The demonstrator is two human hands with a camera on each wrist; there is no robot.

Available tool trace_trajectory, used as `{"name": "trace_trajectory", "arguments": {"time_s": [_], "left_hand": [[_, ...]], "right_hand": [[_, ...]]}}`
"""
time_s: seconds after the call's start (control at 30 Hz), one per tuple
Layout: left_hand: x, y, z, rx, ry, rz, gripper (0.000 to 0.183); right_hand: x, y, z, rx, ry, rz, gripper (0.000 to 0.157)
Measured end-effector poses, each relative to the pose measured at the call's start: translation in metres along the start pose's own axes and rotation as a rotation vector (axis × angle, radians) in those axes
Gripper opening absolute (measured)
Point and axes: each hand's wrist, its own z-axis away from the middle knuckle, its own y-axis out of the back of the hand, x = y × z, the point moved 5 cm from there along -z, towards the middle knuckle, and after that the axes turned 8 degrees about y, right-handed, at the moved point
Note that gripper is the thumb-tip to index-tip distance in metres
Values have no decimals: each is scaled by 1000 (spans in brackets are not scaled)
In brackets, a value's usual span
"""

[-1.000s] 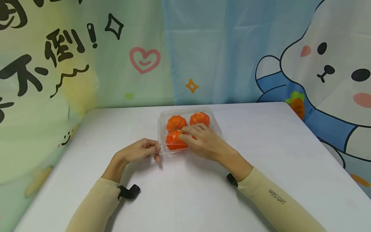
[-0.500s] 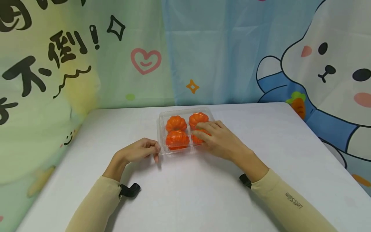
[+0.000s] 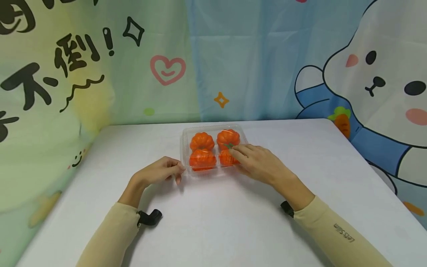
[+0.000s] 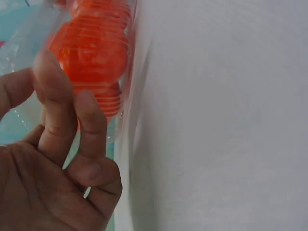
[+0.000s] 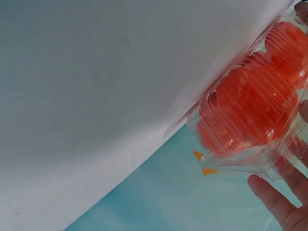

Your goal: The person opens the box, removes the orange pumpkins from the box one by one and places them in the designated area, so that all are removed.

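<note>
Several shiny orange toy pumpkins sit in two rows in a clear plastic box (image 3: 212, 128) on the white table. My right hand (image 3: 263, 163) holds the front right pumpkin (image 3: 227, 158), and a green stem shows beside the fingertips. In the right wrist view part of that hand (image 5: 293, 192) is seen through the clear plastic rim, with one finger stretched apart. My left hand (image 3: 158, 172) pinches the box's front left corner. In the left wrist view, thumb and forefinger of the hand (image 4: 62, 144) meet there, beside the front left pumpkin (image 4: 94, 50).
A white table (image 3: 213, 222) extends in front of the box and to both sides. Behind it hangs a printed curtain (image 3: 247, 63) with a cartoon bear and lettering. Each wrist carries a small black camera (image 3: 150, 218).
My right hand has moved from the middle of the box to its right side, uncovering the front left pumpkin and a green stem. My left hand stays at the corner.
</note>
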Motion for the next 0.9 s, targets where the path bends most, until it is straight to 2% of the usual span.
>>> {"name": "trace_trajectory", "arguments": {"time_s": [0.07, 0.17, 0.33, 0.63, 0.8, 0.9], "left_hand": [[2, -1, -2, 31, -6, -26, 26], [5, -2, -6, 70, -27, -45, 24], [10, -4, -8, 97, -76, -61, 21], [17, -8, -9, 162, -172, -118, 14], [16, -6, -9, 194, -167, -152, 18], [15, -2, -5, 201, -159, -146, 19]], "right_hand": [[1, 1, 2, -10, -6, -22, 48], [3, 2, 4, -47, -35, -64, 59], [4, 4, 7, -104, -48, -99, 68], [7, 14, 1, -9, 3, -96, 62], [19, 25, 4, -17, -31, -142, 60], [31, 39, 5, 46, -51, -172, 57]]}}
